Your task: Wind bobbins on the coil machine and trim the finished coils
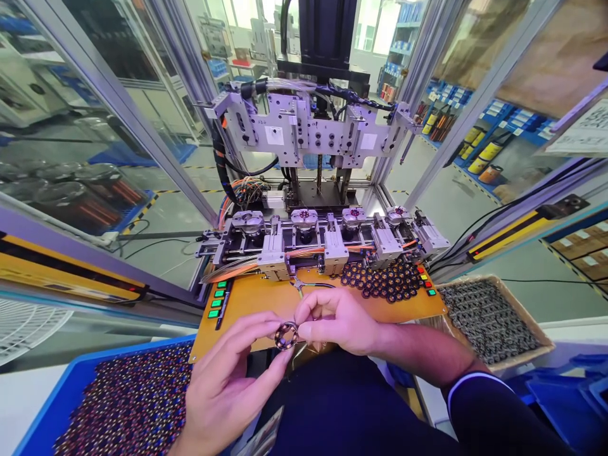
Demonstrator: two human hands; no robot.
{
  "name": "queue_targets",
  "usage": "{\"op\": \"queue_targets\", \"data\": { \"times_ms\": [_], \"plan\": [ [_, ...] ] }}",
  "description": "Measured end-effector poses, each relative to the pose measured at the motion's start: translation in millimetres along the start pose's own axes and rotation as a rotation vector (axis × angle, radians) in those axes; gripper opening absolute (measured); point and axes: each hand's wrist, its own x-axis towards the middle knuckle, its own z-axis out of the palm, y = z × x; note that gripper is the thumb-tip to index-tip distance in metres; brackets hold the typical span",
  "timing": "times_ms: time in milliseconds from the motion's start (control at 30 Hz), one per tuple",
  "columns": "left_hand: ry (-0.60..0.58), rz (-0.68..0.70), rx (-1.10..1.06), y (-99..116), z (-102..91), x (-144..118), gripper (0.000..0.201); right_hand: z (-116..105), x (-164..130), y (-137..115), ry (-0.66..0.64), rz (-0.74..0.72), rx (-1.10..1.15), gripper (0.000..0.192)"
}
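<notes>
A small ring-shaped stator with copper windings [285,336] is held up over the front edge of the orange worktop [256,304]. My left hand [232,367] grips it from the left between thumb and fingers. From the right, my right hand [337,320] is closed in a pinch at the stator's edge, thumb and forefinger touching it. The fingertips partly hide that edge. Just beyond my hands, a pair of cutters or pliers [297,284] lies on the worktop.
Ahead stands a machine with a row of round fixtures [304,217]. Many stators [384,278] lie at the worktop's right. A blue bin [61,396] of wound parts stands left, a box [541,339] of metal parts right. Green buttons [213,313] line the left side.
</notes>
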Motion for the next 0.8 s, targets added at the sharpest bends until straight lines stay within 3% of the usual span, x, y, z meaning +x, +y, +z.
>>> {"op": "queue_targets", "data": {
  "times_ms": [800],
  "plan": [
    [0.079, -0.135, -0.061, 7.3, 3.8, -0.2, 0.049, 4.2, 3.4, -1.2, 0.01, 0.096, 0.127, 0.045]
  ]
}}
